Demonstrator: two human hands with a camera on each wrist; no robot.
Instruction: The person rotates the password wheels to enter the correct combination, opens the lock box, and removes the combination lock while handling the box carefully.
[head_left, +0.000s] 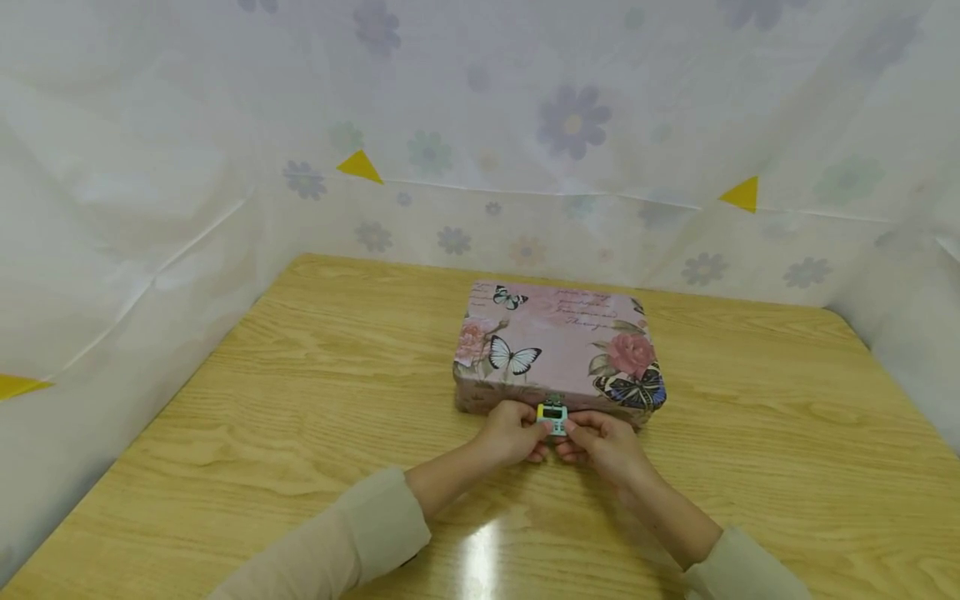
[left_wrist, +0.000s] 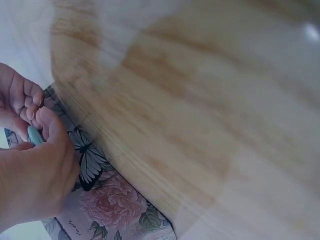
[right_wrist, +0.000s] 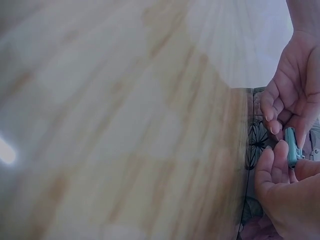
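Note:
A pink tin box [head_left: 555, 333] with butterflies and roses on its closed lid lies on the table. At the clasp [head_left: 553, 400] on its near side is a small teal padlock [head_left: 557, 429] with a yellow part and what look like number dials. My left hand [head_left: 512, 435] pinches the padlock from the left, thumb on its face. From the other side my right hand [head_left: 611, 450] pinches it too, thumb at its right edge. In the right wrist view the padlock [right_wrist: 292, 147] shows edge-on between both hands. Whether its shackle passes through the clasp I cannot tell.
The wooden table [head_left: 300, 375] extends around the box. A pale flowered curtain [head_left: 465, 108] hangs behind it and at the sides, with yellow triangles [head_left: 361, 167] on it. Light reflects off the tabletop near the forearms.

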